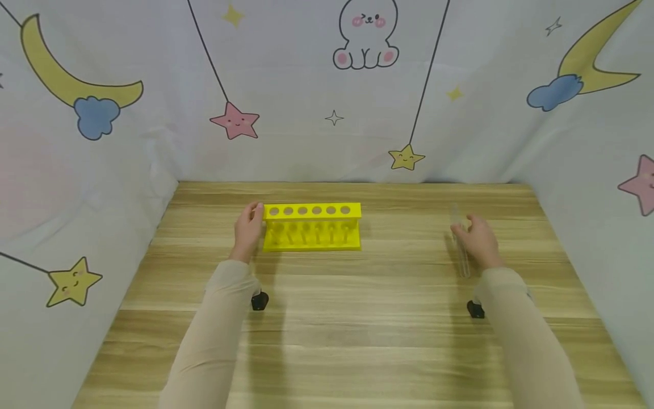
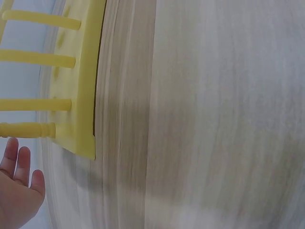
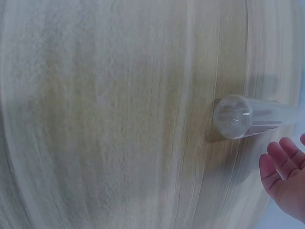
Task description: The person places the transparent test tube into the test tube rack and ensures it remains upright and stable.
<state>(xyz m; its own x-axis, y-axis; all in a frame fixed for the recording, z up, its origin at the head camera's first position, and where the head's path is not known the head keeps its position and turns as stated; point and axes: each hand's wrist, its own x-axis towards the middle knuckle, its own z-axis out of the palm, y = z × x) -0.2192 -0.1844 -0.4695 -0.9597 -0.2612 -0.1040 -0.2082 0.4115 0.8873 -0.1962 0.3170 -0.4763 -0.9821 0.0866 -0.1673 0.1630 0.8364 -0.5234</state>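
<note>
Left hand against yellow rack's 9-o'clock end; right hand at tube, well off toward 3 o'clock. Can't tell whether either pinches.

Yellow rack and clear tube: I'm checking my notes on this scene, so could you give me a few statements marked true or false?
1. The yellow rack has six holes along its top. True.
2. The rack lies toppled on its side. False: it stands upright on the wood-grain tabletop.
3. The left grip is at the rack's left end. True.
4. The right grip is at the rack too. False: it is at the clear tube.
5. The tube is apart from the rack, off to its right. True.
</note>
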